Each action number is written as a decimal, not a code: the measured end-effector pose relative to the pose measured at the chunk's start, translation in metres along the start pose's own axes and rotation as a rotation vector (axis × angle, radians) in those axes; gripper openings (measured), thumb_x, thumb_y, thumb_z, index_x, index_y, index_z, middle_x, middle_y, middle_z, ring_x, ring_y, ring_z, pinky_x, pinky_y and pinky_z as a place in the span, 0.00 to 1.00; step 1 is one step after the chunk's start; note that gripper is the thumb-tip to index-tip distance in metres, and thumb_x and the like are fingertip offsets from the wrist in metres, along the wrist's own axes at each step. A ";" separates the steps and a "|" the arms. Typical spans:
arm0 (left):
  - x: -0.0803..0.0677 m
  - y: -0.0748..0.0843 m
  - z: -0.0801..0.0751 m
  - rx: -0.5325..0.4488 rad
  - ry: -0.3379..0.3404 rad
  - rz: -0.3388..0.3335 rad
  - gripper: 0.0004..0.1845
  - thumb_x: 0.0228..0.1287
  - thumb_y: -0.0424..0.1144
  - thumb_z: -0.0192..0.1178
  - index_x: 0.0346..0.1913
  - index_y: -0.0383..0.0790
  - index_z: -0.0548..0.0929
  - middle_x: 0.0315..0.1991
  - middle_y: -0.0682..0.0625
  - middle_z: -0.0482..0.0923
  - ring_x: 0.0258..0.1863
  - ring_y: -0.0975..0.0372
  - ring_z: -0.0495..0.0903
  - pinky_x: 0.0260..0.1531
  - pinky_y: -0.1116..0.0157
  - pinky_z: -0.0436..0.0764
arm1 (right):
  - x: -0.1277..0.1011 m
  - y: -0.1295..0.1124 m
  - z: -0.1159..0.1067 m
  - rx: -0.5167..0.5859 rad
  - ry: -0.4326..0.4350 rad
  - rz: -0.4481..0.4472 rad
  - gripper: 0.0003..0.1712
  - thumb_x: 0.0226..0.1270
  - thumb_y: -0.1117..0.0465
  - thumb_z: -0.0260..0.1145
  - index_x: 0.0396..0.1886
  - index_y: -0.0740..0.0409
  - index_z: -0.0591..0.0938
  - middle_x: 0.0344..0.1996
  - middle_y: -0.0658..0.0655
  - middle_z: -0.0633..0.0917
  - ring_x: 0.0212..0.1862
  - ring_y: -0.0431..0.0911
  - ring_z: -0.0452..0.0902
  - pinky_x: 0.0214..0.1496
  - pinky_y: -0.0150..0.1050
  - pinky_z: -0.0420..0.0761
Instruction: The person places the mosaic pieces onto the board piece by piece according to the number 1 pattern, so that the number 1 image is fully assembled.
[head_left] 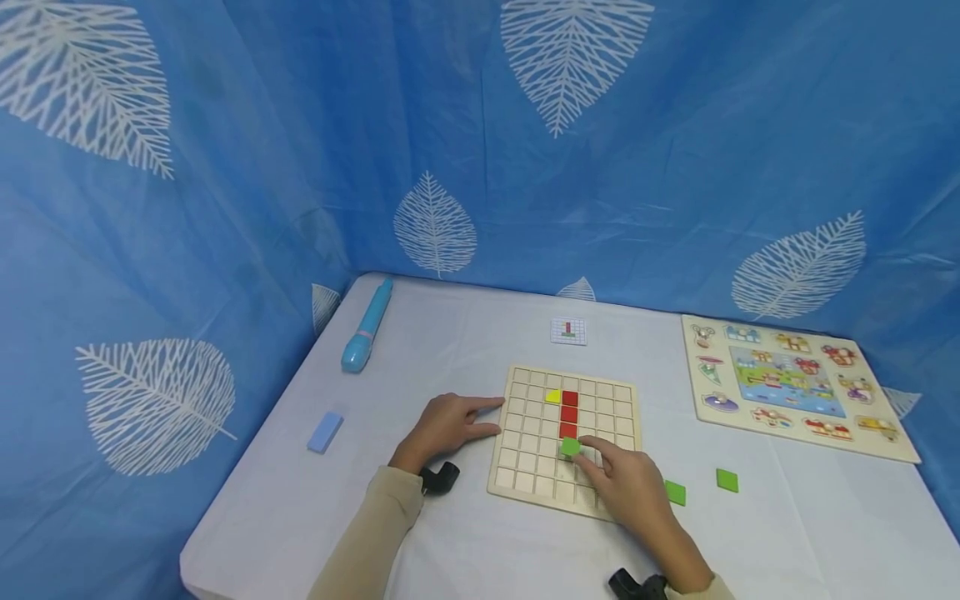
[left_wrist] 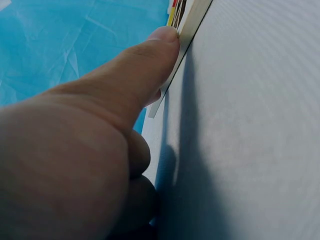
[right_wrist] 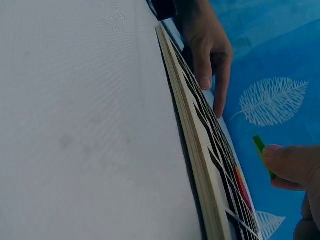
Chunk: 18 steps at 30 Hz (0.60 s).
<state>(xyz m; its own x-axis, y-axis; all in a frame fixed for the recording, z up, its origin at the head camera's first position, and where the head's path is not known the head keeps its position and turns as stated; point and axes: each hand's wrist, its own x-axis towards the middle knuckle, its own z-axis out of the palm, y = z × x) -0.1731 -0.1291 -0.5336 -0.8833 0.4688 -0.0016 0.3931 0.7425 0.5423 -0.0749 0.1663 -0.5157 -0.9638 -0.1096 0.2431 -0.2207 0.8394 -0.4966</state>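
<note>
A wooden grid board (head_left: 525, 479) lies on the table with square recesses. Several red square tiles (head_left: 570, 413) form a column in it, with a yellow triangular tile (head_left: 553, 396) left of the top one. Thumb and index finger of my left hand (head_left: 444, 423) touch the board's left edge; in the left wrist view the thumb (left_wrist: 135, 70) is stretched out against it. My right hand (head_left: 630, 483) pinches a green square tile (head_left: 571, 447) over the board, just below the red column. The right wrist view shows this tile edge-on, raised above the board.
Two more green tiles (head_left: 727, 480) lie right of the board. A pattern card (head_left: 568, 332) is behind it. A wooden picture puzzle (head_left: 795, 392) sits at the right, a blue block (head_left: 326, 432) and a light-blue microphone-shaped object (head_left: 367, 325) at the left. Blue curtains stand behind the table.
</note>
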 end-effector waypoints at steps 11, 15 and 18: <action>0.000 0.001 0.000 -0.016 -0.010 0.003 0.29 0.64 0.60 0.68 0.67 0.59 0.81 0.14 0.60 0.63 0.15 0.68 0.59 0.20 0.69 0.61 | 0.004 0.000 0.019 0.040 -0.037 -0.015 0.18 0.64 0.50 0.76 0.51 0.51 0.90 0.08 0.35 0.58 0.15 0.32 0.48 0.19 0.32 0.55; -0.001 0.000 0.001 -0.016 -0.001 0.003 0.29 0.64 0.60 0.68 0.67 0.59 0.81 0.14 0.60 0.63 0.14 0.68 0.58 0.20 0.69 0.62 | 0.006 -0.002 0.026 0.053 -0.025 -0.042 0.18 0.63 0.50 0.77 0.50 0.52 0.90 0.08 0.34 0.57 0.15 0.31 0.48 0.18 0.32 0.55; 0.000 -0.001 0.000 -0.017 0.008 0.011 0.29 0.64 0.59 0.68 0.67 0.59 0.82 0.14 0.60 0.63 0.14 0.68 0.59 0.19 0.69 0.62 | 0.008 -0.004 0.030 0.054 0.001 -0.065 0.18 0.62 0.51 0.78 0.48 0.52 0.90 0.08 0.33 0.57 0.15 0.30 0.48 0.18 0.32 0.55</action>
<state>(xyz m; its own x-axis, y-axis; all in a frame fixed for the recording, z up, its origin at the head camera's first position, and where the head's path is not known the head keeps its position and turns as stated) -0.1732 -0.1300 -0.5341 -0.8809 0.4732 0.0114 0.3987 0.7288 0.5568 -0.0862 0.1459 -0.5368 -0.9468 -0.1625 0.2777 -0.2911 0.8004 -0.5241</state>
